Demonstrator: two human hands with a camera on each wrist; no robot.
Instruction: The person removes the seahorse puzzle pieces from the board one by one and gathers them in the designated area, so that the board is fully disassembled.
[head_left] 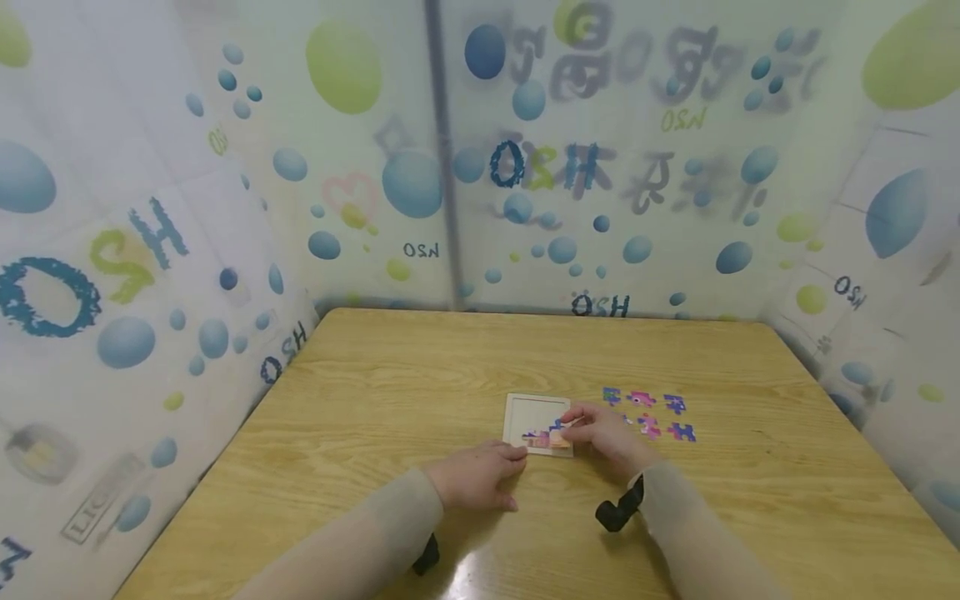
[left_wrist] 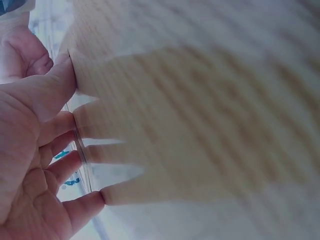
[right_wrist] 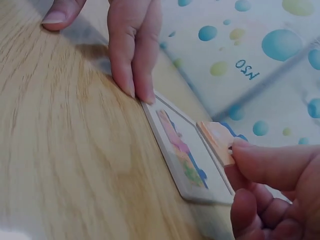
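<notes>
A shallow white puzzle tray (head_left: 529, 413) lies on the table, with joined puzzle pieces (right_wrist: 182, 150) along its near side. Between thumb and fingertips my right hand (head_left: 609, 437) pinches a puzzle piece (right_wrist: 215, 137), peach with a blue edge. The right wrist view shows this piece tilted above the tray's right part. My left hand (head_left: 476, 477) rests at the tray's near left corner, its extended fingertips touching the rim; the thumb stands apart on the tabletop. In the left wrist view the left hand (left_wrist: 45, 115) holds nothing.
Several loose puzzle pieces (head_left: 675, 404) lie in two rows right of the tray, one partly hidden behind the right hand. The wooden table (head_left: 390, 375) meets printed curtains (head_left: 360, 275) at its back and sides. A black wrist device (head_left: 621, 505) sticks out from the right sleeve.
</notes>
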